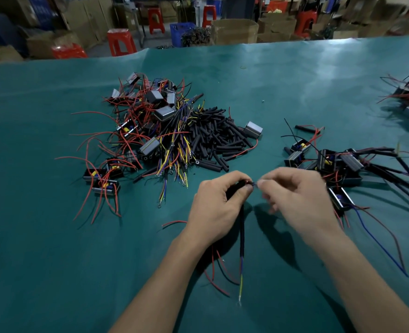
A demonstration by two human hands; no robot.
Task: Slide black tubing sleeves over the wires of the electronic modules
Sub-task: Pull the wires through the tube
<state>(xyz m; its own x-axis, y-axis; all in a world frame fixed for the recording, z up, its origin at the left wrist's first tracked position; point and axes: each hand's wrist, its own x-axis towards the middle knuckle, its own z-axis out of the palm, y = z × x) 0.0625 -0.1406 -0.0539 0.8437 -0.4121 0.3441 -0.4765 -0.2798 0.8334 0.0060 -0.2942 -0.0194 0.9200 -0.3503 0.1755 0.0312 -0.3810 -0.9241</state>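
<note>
Near the bench's [54,248] front edge, the left hand [216,207] grips a black tubing sleeve [242,227] with blue and yellow wires [241,275] protruding from its lower end. The right hand [297,198] pinches the wire tips at the sleeve's upper end. Loose sleeves [222,140] and unsleeved modules [136,131] lie heaped toward the bench center; sleeved modules [343,167] lie toward the right edge.

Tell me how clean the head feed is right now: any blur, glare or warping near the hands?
Head view: right hand smeared by motion blur, left hand sharper; glare streaks on the far green table cover; dark hand shadows fall beneath both wrists; wide-angle bending curves the table's far edge; background stools soft.
</note>
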